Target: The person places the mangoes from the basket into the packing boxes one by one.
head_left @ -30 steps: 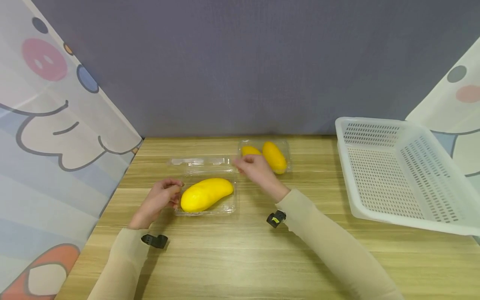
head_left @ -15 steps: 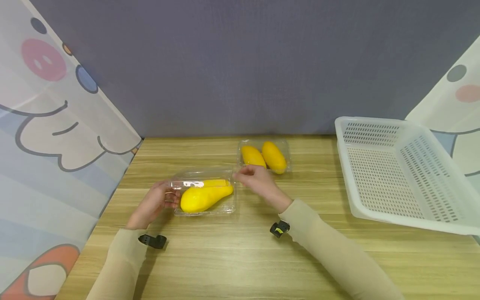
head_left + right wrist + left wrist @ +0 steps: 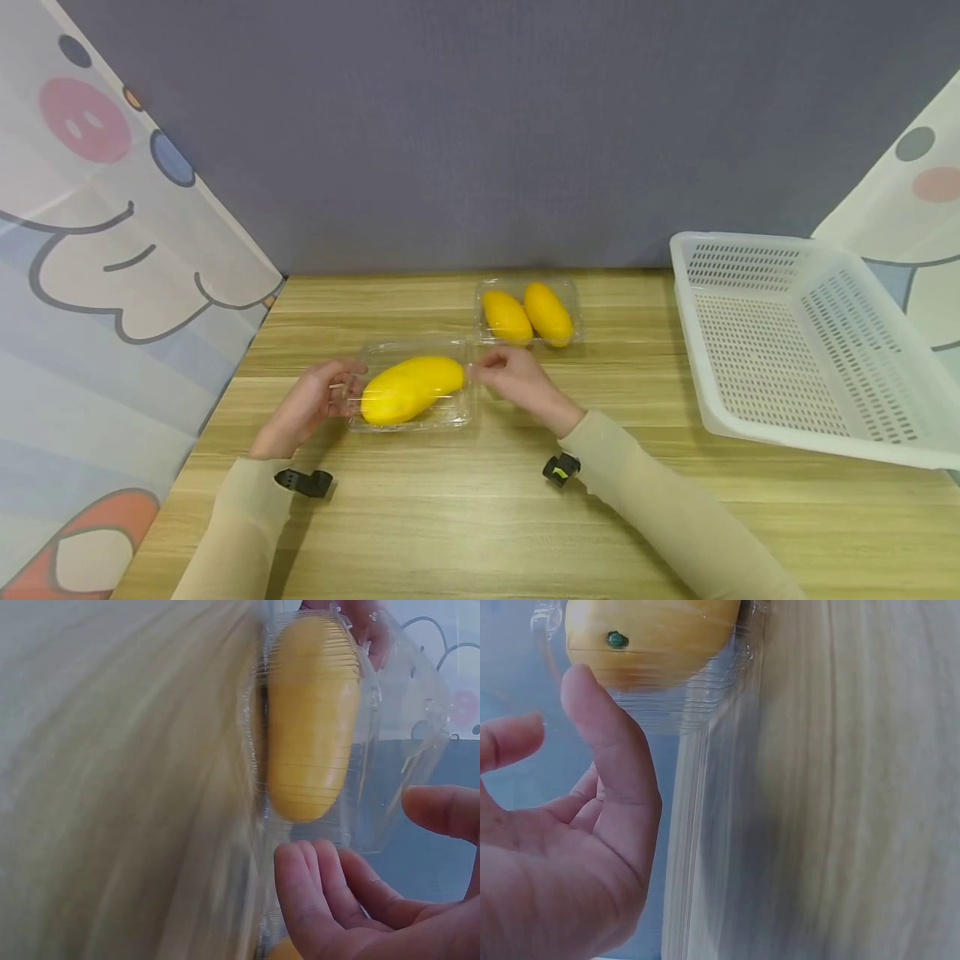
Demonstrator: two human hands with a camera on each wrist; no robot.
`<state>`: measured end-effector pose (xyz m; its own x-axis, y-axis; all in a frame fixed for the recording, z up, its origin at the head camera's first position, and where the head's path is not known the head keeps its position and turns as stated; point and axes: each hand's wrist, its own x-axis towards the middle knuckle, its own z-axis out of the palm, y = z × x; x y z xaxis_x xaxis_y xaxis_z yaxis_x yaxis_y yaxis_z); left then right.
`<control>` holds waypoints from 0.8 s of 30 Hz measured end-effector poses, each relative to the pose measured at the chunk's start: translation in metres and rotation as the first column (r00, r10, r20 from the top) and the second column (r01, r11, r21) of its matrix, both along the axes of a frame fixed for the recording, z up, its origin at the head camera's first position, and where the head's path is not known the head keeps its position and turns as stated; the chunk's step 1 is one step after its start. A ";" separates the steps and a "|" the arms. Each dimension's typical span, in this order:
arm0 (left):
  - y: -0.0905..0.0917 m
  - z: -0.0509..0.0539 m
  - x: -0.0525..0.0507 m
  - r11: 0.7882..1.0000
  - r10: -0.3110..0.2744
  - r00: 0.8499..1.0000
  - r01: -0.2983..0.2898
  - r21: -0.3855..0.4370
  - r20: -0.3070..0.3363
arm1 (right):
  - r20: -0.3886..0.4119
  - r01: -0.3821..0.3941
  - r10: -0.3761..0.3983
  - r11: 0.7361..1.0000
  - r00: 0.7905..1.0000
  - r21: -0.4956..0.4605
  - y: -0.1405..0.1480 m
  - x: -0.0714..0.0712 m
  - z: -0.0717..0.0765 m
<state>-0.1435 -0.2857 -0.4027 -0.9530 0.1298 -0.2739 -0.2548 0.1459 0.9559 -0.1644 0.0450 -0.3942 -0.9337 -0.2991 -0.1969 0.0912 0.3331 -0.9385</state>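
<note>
A yellow mango (image 3: 408,390) lies in a clear plastic clamshell box (image 3: 412,428) left of the table's middle. The lid (image 3: 409,742) stands tilted over the mango, part of the way down. My left hand (image 3: 303,404) is at the box's left end, thumb and fingers apart; a fingertip (image 3: 577,679) lies close to the end wall near the mango's green stem spot. At the right end is my right hand (image 3: 525,383). Its thumb (image 3: 439,810) is by the lid's edge and its fingers (image 3: 311,881) are bent near the base, with a gap between them.
Behind my right hand stands another clear box (image 3: 573,329) with two mangoes (image 3: 548,313) in it. A white perforated basket (image 3: 701,367) stands at the right of the wooden table (image 3: 465,517). A grey panel (image 3: 480,142) rises along the back edge.
The lid has swung forward from the back to over the mango. My right hand has come towards me with it, uncovering the mangoes behind. My left hand has shifted slightly left.
</note>
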 end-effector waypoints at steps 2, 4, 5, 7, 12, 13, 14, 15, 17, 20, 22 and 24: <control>0.000 -0.001 0.000 1.000 -0.001 1.000 0.001 -0.017 -0.001 | 0.017 -0.004 0.004 1.000 1.000 0.003 -0.001 0.000 -0.003; -0.001 -0.002 0.000 0.999 -0.002 1.000 0.002 -0.033 0.001 | 0.043 -0.012 0.012 1.000 0.999 -0.018 -0.002 0.000 -0.005; -0.001 -0.002 0.000 0.999 -0.003 1.000 0.004 -0.040 0.002 | 0.053 -0.017 0.019 0.999 0.998 -0.030 -0.002 0.001 -0.007; -0.002 -0.003 0.000 0.999 -0.006 1.000 0.006 -0.049 0.001 | 0.079 -0.027 0.032 0.998 0.996 -0.064 -0.003 0.001 -0.009; -0.002 -0.004 -0.001 0.997 -0.030 1.000 0.029 -0.078 -0.011 | 0.136 -0.042 0.061 0.990 0.989 -0.136 -0.005 0.000 -0.012; -0.003 -0.004 -0.001 0.996 -0.034 0.999 0.033 -0.085 -0.012 | 0.144 -0.046 0.067 0.988 0.987 -0.146 -0.005 0.000 -0.013; -0.003 -0.004 -0.001 0.995 -0.037 0.999 0.036 -0.092 -0.012 | 0.152 -0.049 0.073 0.987 0.986 -0.154 -0.005 0.000 -0.013; -0.003 -0.005 0.000 0.995 -0.040 0.999 0.038 -0.098 -0.013 | 0.153 -0.055 0.080 0.985 0.985 -0.161 -0.004 0.000 -0.013; -0.002 -0.005 0.000 0.993 -0.043 0.999 0.041 -0.107 -0.012 | 0.152 -0.066 0.093 0.982 0.984 -0.175 -0.003 0.000 -0.013; -0.002 -0.005 0.000 0.993 -0.049 0.999 0.047 -0.112 -0.015 | 0.150 -0.080 0.110 0.979 0.983 -0.188 -0.001 0.001 -0.014; -0.001 -0.005 -0.001 0.993 -0.052 0.999 0.049 -0.110 -0.018 | 0.152 -0.084 0.114 0.977 0.982 -0.194 0.000 0.002 -0.013; 0.000 -0.005 -0.001 0.993 -0.059 0.998 0.056 -0.107 -0.021 | 0.155 -0.086 0.117 0.977 0.981 -0.193 0.002 0.003 -0.013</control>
